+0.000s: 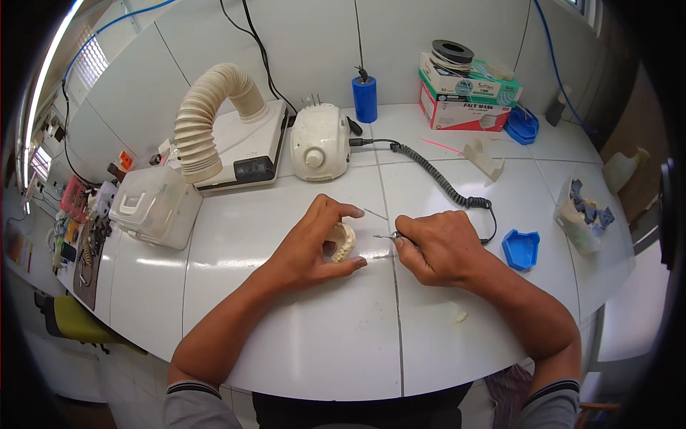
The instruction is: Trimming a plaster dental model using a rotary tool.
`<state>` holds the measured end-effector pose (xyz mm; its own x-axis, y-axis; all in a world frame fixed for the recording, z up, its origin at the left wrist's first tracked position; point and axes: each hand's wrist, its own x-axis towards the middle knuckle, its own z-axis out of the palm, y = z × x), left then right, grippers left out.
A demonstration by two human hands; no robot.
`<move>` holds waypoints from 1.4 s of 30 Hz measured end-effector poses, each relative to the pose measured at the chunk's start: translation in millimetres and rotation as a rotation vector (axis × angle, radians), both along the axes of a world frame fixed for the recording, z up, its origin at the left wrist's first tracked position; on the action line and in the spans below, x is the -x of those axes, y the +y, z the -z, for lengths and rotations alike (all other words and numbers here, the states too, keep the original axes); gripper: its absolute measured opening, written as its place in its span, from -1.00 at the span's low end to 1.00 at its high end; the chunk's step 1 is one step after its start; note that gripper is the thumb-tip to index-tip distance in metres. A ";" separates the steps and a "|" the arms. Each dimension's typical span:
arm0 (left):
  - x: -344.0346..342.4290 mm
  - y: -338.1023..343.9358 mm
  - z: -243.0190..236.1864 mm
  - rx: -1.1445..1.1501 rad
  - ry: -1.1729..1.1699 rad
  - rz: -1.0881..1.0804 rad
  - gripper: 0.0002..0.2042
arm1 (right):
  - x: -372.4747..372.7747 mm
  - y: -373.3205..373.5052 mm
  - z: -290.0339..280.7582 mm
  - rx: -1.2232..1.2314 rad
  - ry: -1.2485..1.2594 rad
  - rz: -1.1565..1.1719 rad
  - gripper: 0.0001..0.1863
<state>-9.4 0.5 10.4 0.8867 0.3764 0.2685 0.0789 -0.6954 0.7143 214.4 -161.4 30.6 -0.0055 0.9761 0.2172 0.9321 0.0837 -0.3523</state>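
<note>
I've got the cast (347, 242) sitting between thumb and forefinger of the left hand (306, 245), other fingers apparently wrapped behind it; grip there looks held, though the contact is mostly hidden. Right hand (444, 249) is clenched on the handpiece (396, 235), bur (381, 237) sticking out past the fingertips. Key relation: cast lies just left of the right fingers, near the bur but not touching; bur's axis runs roughly crosswise, tip aimed left at the cast's outer curve. Left hand is the nearer one. Cast is a cream horseshoe, matte, plaster-like, knobbly tooth row on the rim, opening toward the left palm. Handpiece tip reads as slim metal. Beyond the right knuckles, a black ribbed coil cord (434, 171); right of them, a faceted blue plastic dish (521, 250).
</note>
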 end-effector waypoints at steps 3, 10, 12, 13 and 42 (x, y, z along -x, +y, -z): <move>-1.1 6.6 -4.0 0.050 0.055 -0.063 -0.37 | -3.1 1.1 2.6 0.041 0.013 0.039 -0.69; -3.9 14.0 3.1 -0.216 -0.001 0.017 -0.19 | -7.2 8.1 -6.5 0.110 0.026 0.050 -0.63; -5.1 13.3 5.1 -0.210 -0.029 0.018 -0.19 | -9.6 6.9 -3.3 0.100 0.023 0.051 -0.63; -4.6 13.8 5.8 -0.204 -0.061 0.014 -0.18 | -9.3 7.1 -1.8 0.090 0.016 0.045 -0.62; -4.5 -7.2 1.5 -0.124 -0.047 -0.046 -0.56 | 12.5 -2.1 7.2 -0.096 -0.065 0.004 -0.76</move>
<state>-4.9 -6.7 8.9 0.8545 0.3782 0.3561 0.0815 -0.7746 0.6271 201.9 -163.5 23.4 -0.0190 0.9509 0.3088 0.9532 0.1105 -0.2815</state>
